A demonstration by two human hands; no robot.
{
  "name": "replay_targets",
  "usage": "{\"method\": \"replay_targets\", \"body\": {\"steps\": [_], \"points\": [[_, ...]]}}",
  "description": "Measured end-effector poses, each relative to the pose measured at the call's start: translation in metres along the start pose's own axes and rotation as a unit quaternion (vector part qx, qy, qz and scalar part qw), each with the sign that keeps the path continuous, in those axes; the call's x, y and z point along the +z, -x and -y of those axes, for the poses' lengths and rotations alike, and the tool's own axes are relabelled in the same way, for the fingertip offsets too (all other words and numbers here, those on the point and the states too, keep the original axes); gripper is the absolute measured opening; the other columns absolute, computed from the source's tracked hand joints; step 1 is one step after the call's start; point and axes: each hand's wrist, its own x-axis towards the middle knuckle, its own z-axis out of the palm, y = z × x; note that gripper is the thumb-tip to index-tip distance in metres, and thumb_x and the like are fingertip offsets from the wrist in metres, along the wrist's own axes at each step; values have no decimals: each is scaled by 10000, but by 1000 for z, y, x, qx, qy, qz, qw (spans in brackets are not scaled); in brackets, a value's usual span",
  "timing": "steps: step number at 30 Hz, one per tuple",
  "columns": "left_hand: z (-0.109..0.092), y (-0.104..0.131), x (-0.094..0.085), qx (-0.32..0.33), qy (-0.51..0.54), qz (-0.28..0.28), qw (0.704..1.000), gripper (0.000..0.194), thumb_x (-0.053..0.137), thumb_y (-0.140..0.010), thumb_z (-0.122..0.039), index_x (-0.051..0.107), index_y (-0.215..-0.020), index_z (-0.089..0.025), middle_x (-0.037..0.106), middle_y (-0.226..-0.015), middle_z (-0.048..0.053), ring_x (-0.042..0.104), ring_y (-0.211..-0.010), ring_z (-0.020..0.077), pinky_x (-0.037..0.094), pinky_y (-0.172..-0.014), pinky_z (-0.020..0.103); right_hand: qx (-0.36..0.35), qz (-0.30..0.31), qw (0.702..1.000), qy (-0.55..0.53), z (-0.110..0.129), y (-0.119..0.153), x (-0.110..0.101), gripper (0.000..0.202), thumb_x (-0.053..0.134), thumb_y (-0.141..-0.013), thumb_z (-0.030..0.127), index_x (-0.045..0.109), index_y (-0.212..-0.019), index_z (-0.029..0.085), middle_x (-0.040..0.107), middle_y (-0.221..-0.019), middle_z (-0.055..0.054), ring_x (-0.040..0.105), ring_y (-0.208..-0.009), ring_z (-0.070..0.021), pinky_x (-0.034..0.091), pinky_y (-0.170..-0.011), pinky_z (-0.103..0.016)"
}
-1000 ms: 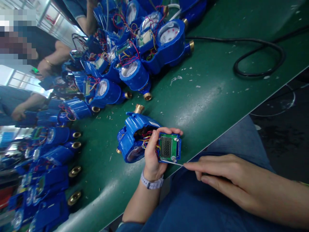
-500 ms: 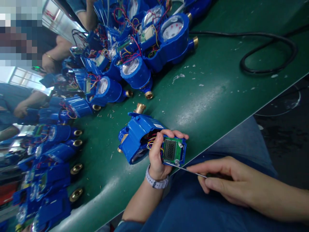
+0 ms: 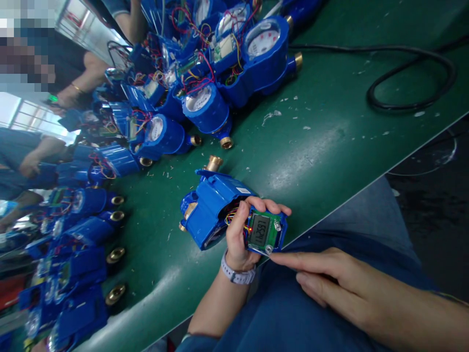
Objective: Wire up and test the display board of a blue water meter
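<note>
My left hand [image 3: 240,234] grips a small display module, a green circuit board [image 3: 271,234] in a blue frame. Digits show on its grey LCD [image 3: 260,231], and a red light glows beside it. Coloured wires [image 3: 232,215] run from the module into an opened blue water meter [image 3: 216,200] lying on the table. My right hand [image 3: 340,281] is at the module's lower corner, index finger stretched along a thin metal rod [image 3: 261,253]. Only the rod's end shows along the module's lower edge; the finger hides the rest.
Several blue water meters [image 3: 205,110] with brass fittings and loose wires crowd the green table's [image 3: 311,146] far and left sides. A black cable [image 3: 373,98] loops at the right. Co-workers' arms [image 3: 86,80] reach in at the upper left.
My right hand has moved left, up to the module, covering most of the rod. The display now shows different digits, and a red light is lit. The module has shifted slightly right.
</note>
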Motion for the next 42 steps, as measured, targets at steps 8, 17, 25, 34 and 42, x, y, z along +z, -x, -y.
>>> {"method": "replay_targets", "body": {"steps": [8,17,25,34,42], "points": [[1,-1,2,-4,24,-10,1000,248,644,-881,-430,658,-769,-209,668,-778,-2,678,-861,198,516,-874,351,84,38,992,-86,4,1,-2,441,411,-1016,315,518,-1434,224,540,-665,8,462,-568,-88,387,-493,-146],[-5,-3,0,-26,-4,29,999,256,651,-885,-412,670,-783,-178,681,-795,19,684,-873,205,532,-873,339,-32,55,991,116,16,-3,-33,487,429,-950,132,565,-1393,285,619,-584,47,570,-490,-89,464,-517,-160],[-4,-3,-1,2,-10,40,999,261,623,-910,-406,686,-804,-175,694,-808,17,686,-883,190,541,-864,307,-98,111,961,232,27,-3,-47,502,435,-922,41,580,-1367,223,631,-607,62,527,-441,-69,409,-437,-146],[-1,-2,-2,57,-47,22,997,274,583,-934,-415,709,-832,-194,703,-839,18,682,-911,181,535,-864,290,-173,-26,904,389,14,9,-31,631,503,-785,16,564,-1362,265,685,-771,32,582,-555,-102,425,-518,-191],[5,-1,-1,104,-46,7,993,242,603,-924,-397,680,-799,-205,669,-822,11,671,-898,180,528,-876,314,-162,-34,899,405,20,6,-29,562,515,-788,21,621,-1279,273,715,-868,29,620,-603,-120,465,-541,-218]]}}
